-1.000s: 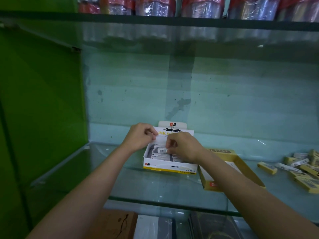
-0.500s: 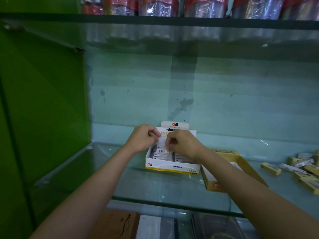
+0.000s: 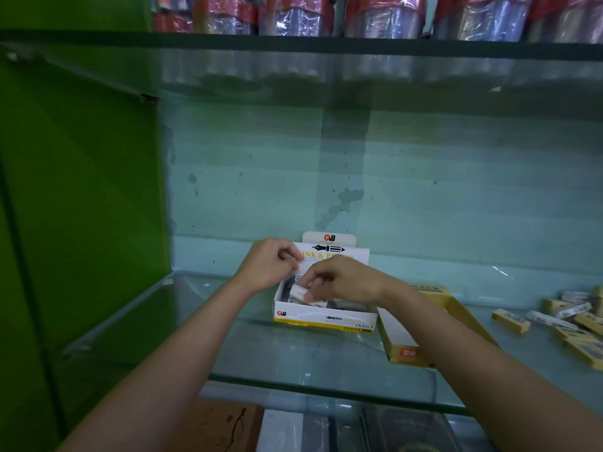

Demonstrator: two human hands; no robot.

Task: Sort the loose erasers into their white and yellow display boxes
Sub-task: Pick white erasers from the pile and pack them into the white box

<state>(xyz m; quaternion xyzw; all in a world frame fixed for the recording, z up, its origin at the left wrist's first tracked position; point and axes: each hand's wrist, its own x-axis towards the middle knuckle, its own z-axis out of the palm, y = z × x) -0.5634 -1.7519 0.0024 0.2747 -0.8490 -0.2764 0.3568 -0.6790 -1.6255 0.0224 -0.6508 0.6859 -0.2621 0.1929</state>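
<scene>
One white eraser (image 3: 299,292) pinched by right hand (image 3: 342,282) over white box (image 3: 324,319), left hand (image 3: 270,265) curled, contents unclear

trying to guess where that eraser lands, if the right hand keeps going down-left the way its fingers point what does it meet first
Most likely the erasers already packed in the white display box: the right hand pinches a white eraser just above its open top. Depth is unclear, so it may already touch them.

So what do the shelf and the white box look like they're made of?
The shelf looks like clear glass: you see through it to items below, and its front edge shows green. The white box looks like thin printed cardboard with a matte finish, going by its folded back flap and sharp creased edges. The yellow box beside it looks the same.
</scene>
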